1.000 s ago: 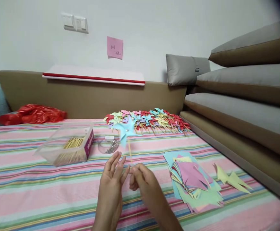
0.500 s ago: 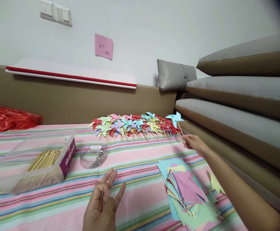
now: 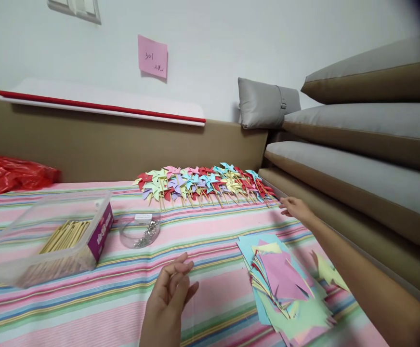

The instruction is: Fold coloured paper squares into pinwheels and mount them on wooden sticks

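Observation:
My right hand [image 3: 295, 208] reaches far out to the right end of a row of several paper pinwheels [image 3: 203, 182] on sticks, lying at the back of the striped cloth. Its fingers are loosely apart and hold nothing; a light blue pinwheel [image 3: 252, 174] lies at the row's end just beyond them. My left hand [image 3: 170, 294] hovers low in front, fingers relaxed and apart, empty. A stack of cut coloured paper sheets [image 3: 285, 284] lies between the two hands.
A clear plastic box of wooden sticks [image 3: 53, 241] stands at the left, with a small clear round tub of metal pins [image 3: 141, 232] beside it. A red plastic bag [image 3: 11, 173] lies at the back left. Stacked cushions [image 3: 358, 159] rise along the right edge.
My right hand carried the light blue pinwheel from the middle to the right end of the row and let it go. My left hand dropped lower. The view shifted right.

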A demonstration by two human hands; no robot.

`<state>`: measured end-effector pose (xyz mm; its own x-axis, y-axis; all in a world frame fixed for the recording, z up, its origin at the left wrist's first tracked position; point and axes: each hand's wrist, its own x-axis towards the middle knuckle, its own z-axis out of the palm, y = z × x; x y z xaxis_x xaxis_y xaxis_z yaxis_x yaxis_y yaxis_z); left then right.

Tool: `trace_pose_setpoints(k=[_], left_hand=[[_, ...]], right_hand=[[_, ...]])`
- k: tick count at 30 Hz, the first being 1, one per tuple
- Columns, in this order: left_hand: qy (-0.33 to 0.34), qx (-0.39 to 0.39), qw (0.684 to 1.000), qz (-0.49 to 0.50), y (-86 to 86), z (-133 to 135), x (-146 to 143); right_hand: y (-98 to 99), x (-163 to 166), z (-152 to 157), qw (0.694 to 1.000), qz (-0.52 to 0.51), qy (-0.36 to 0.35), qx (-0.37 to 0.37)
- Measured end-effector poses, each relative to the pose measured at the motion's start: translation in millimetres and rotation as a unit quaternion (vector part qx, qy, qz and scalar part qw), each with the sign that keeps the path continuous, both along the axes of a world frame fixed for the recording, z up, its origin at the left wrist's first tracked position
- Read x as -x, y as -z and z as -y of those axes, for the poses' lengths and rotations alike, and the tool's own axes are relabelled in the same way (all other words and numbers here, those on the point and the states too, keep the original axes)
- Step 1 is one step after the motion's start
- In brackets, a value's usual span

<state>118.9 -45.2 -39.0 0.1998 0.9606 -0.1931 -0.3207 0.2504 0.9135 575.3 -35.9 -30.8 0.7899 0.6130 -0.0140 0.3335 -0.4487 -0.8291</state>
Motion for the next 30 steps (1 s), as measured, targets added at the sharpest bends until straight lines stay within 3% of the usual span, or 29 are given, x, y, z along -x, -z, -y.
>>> trace_pose_setpoints(k=[3, 7, 10, 13, 21, 30], left_hand=[[0.034, -0.034, 0.999, -0.006, -1.8, 3.0, 2.2], [0.047, -0.084, 0.995, 0.03, -2.4, 9.4, 2.1], [0.05, -0.106, 0.993, 0.032, -3.3, 13.9, 4.5], [0.052, -0.109, 0.993, 0.003, -3.8, 14.7, 8.2], [0.046, -0.049, 0.998, -0.019, -4.8, 11.7, 2.5], [0.054, -0.045, 0.997, -0.018, -9.9, 12.6, 2.6]], right_hand=[[-7.4, 16.4, 54.0, 0.994, 0.05, -0.085, 0.036], [-7.3, 76.1, 113.1, 0.973, 0.108, -0.2, 0.047], [5.0, 127.3, 134.2, 0.956, 0.116, -0.264, 0.049], [18.7, 156.1, 139.1, 0.942, 0.117, -0.312, 0.043], [33.0, 151.6, 140.9, 0.944, 0.1, -0.314, 0.024], [41.1, 137.6, 147.6, 0.945, 0.04, -0.325, 0.015]])
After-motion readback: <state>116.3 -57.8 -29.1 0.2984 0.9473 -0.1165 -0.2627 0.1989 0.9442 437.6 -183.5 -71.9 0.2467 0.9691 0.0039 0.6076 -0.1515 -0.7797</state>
